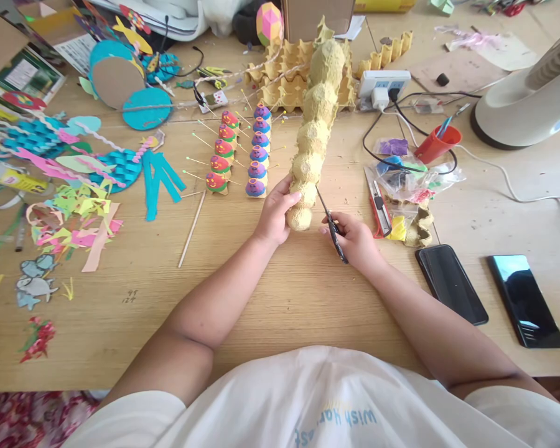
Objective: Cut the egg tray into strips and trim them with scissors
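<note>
My left hand (277,213) grips the near end of a long strip of egg carton (315,134), its cups facing up and its far end raised over the table. In my right hand (353,239) is a pair of black scissors (333,232), fingers around the handles. The blades point away from me and reach the right edge of the strip. To the left stand two painted cup strips with faces and pins, one red and green (224,149), the other purple and blue (260,152).
Behind lies more egg carton (280,68) near a white power strip (383,84). On the right are a red utility knife (379,208), an orange cup (437,144) and two phones (452,283). Paper scraps (70,224) and blue woven crafts (119,168) cover the left; a thin stick (192,230) lies nearer.
</note>
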`<control>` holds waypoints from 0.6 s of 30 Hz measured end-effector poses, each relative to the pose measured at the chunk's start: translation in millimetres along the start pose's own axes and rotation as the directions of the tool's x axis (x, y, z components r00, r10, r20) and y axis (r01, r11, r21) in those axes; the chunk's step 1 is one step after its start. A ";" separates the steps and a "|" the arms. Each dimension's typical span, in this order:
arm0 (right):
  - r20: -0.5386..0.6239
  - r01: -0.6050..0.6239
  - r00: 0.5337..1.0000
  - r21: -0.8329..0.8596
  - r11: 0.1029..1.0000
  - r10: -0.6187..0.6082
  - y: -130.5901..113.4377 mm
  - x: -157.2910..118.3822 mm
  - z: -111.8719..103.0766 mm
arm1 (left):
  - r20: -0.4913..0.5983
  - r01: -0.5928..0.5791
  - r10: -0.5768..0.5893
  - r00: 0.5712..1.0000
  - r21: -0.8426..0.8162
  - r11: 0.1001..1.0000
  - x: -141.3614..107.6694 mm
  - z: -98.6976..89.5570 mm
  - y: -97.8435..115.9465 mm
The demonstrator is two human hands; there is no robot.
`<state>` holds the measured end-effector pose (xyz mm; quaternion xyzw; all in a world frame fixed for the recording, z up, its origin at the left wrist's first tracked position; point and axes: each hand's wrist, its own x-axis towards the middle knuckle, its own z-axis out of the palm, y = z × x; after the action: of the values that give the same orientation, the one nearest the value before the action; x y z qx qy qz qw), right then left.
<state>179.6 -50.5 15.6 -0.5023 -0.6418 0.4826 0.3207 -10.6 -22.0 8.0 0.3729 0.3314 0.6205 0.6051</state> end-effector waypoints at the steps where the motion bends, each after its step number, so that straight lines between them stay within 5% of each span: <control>1: -0.006 0.010 1.000 -0.012 1.000 -0.010 0.7 0.3 0.2 | -0.003 0.007 -0.007 1.000 -0.003 1.000 0.0 -0.1 0.0; 9: -0.030 0.047 0.998 -0.062 0.997 -0.048 1.8 -0.1 -0.3 | -0.022 0.023 -0.023 0.999 0.023 0.999 -0.6 0.7 1.0; 18: 0.073 -0.054 0.996 0.152 0.987 0.043 -2.7 -7.1 -2.5 | -0.075 -0.002 0.004 0.997 0.029 1.000 -0.2 -1.5 1.0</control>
<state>183.0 -56.6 19.4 -0.4744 -0.6010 0.5554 0.3243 -12.4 -22.2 8.1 0.3586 0.3624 0.6300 0.5858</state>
